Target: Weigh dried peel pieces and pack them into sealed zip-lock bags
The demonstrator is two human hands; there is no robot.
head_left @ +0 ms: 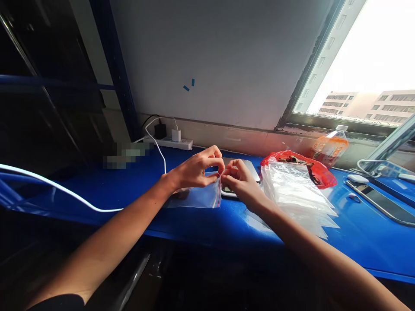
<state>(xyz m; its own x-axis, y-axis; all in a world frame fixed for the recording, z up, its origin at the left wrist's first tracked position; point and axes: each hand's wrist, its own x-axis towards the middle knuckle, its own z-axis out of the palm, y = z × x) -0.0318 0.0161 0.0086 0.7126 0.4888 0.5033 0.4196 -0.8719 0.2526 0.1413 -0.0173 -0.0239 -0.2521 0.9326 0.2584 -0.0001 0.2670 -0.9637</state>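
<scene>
Holding a clear zip bag [199, 196] over the blue table [356, 242], to the left of the stack of clear bags [293, 190]. Pinching the upper end of its red-lined mouth with the left hand [207, 169] and the right hand [238, 176] close together, both clamped on the bag, with fingertips touching or nearly so; cannot tell which. Can see the bag reaching leftward from the pinch, partly under the left hand and wrist. Can make out a brownish patch at its left end, but cannot tell whether inside the bag or behind the plastic.

Find a flat silver-topped device [253, 169] just left of the stack, partly hidden behind the right hand. Directly behind the stack, see a red plastic bag [326, 179], open, with brown dried pieces [293, 160] inside. Farther back and to the right of the stack, note a bottle [330, 147] with orange contents, upright near the window.

To the right of the stack, see a dark-screened phone [384, 203] lying flat, with a small ring [354, 198] just beside it. Well to the left of the stack and farther back, find a white power strip [184, 144] bearing a white charger [176, 134].
</scene>
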